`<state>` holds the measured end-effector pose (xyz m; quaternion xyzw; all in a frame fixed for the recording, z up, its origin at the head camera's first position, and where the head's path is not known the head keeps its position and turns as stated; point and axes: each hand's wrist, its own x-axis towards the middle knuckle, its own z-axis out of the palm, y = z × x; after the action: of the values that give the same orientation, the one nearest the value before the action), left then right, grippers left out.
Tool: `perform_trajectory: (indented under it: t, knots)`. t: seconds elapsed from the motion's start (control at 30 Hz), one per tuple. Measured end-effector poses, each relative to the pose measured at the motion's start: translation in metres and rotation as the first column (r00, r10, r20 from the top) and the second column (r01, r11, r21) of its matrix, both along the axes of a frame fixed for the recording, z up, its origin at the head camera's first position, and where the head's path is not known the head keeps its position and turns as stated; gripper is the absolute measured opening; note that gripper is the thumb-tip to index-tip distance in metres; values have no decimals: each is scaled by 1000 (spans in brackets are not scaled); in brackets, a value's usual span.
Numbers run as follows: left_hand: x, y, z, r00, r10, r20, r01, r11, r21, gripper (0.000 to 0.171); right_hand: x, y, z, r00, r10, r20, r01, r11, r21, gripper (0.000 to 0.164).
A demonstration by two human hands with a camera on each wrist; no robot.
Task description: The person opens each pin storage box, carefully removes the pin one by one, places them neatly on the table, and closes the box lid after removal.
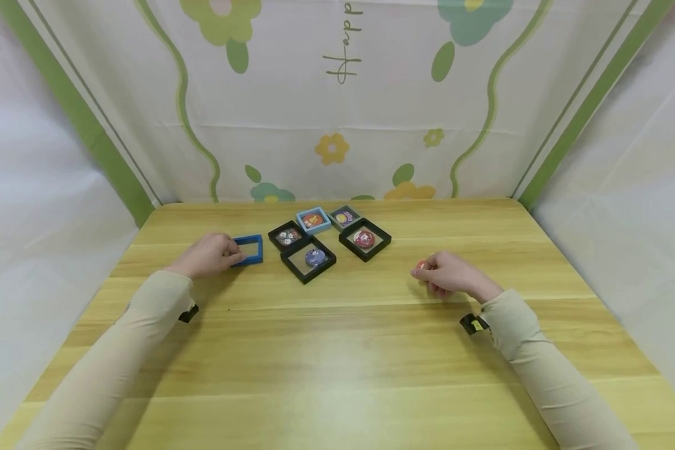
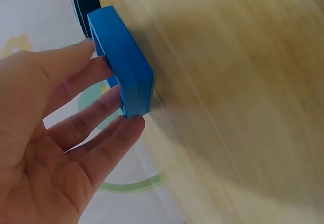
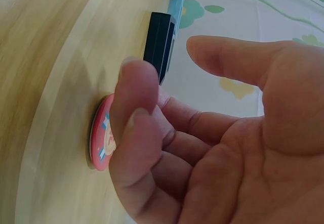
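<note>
At the left, my left hand (image 1: 210, 255) holds the edge of a blue square display frame (image 1: 253, 249) that lies on the table. In the left wrist view, the thumb and fingertips (image 2: 132, 124) touch the frame's face and side. Toward the right, my right hand (image 1: 447, 275) hovers at a red round badge (image 1: 424, 266) lying flat on the table. Seen from the right wrist, its fingers bend loosely in front of the badge (image 3: 103, 135), partly hiding it. The thumb stands apart from them, with nothing between.
Several display frames with round badges cluster at the back middle: a black frame (image 1: 305, 279) with a blue badge (image 1: 315, 257), another black frame (image 1: 385, 239) with a red badge (image 1: 364, 239), a light-blue frame (image 1: 322, 229), and others. A patterned cloth (image 1: 292, 94) hangs behind the wooden table (image 1: 337, 350).
</note>
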<state>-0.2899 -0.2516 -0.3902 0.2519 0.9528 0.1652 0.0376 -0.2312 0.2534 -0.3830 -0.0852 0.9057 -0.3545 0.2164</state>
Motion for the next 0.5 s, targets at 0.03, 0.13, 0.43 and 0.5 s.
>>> perform_trajectory:
  t: [0.03, 0.13, 0.43, 0.5]
  knots:
    - [0, 0, 0, 1000, 5, -2, -5, 1000, -3, 23, 0, -1, 0, 1000, 3, 0, -3, 1000, -4, 39]
    - [0, 0, -1, 1000, 10, -6, -10, 1000, -18, 24, 1, -1, 1, 1000, 13, -1, -13, 1000, -13, 39]
    - [4, 0, -3, 1000, 19, 3, -19, 1000, -15, 22, 2, -2, 2, 1000, 29, -9, -29, 999, -22, 38]
    - [7, 0, -2, 999, 38, 14, -37, 999, -18, 25, 2, -3, 3, 1000, 27, -10, -28, 999, -22, 38]
